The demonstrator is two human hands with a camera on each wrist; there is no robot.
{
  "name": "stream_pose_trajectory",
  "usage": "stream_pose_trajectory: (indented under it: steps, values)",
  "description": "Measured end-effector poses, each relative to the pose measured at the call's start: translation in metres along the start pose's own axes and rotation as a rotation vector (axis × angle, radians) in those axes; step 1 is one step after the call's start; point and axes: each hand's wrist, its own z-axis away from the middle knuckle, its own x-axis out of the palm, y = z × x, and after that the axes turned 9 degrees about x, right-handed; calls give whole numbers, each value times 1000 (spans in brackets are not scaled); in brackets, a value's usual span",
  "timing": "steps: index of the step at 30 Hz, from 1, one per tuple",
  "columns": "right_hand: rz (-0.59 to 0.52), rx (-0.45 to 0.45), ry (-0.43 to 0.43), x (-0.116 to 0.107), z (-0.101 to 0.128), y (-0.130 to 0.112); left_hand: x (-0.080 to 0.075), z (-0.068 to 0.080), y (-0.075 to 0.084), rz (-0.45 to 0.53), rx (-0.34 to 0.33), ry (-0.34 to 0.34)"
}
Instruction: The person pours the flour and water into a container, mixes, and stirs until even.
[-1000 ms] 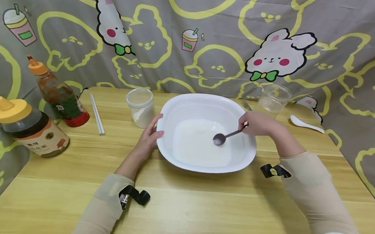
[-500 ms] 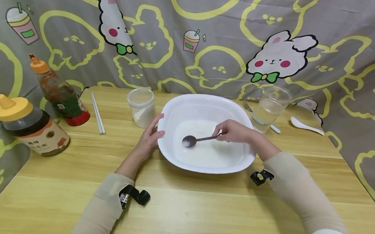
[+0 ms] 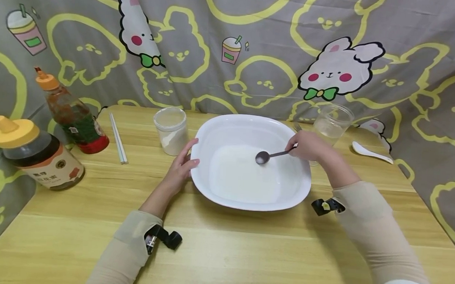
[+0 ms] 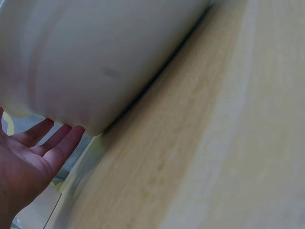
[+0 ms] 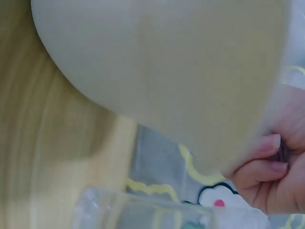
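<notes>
A white oval basin [image 3: 247,204] stands on the wooden table with a milky white liquid [image 3: 241,180] in its bottom. At its left end my left hand [image 3: 178,169] grips the rim, and the left wrist view shows the fingertips [image 4: 76,133] against the basin's outer side. Over the right rim, my right hand [image 3: 310,145] pinches the handle of a dark spoon [image 3: 263,157]. The spoon's bowl is over the right part of the liquid and has some white in it. In the right wrist view, the basin wall [image 5: 143,62] hides most of the spoon.
Behind the basin's left end stands a clear jar of white powder [image 3: 172,133]. A clear jar [image 3: 333,121] is behind my right hand, with a white spoon [image 3: 372,152] farther right. Chopsticks [image 3: 118,138], a red sauce bottle [image 3: 74,118] and a yellow-capped honey bottle [image 3: 45,159] are left.
My right hand swept the spoon left across the liquid, then back right and slightly farther from me. The left hand and basin have stayed in place.
</notes>
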Motion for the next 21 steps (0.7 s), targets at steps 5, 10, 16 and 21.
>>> stream_pose_trajectory:
  steps: [5, 10, 16, 21]
  values:
    - [-83, 12, 44, 20, -19, -7, 1, 0, 0, -4, 4, 3]
    - [-215, -100, -31, 39, -25, -15, 2, 1, 0, -4, 3, 2]
    - [-245, -233, -173, 41, -13, -13, 2, 0, 1, -9, 4, 4]
    - [-206, -267, -201, 31, 2, -3, 2, 1, 1, -11, -3, 6]
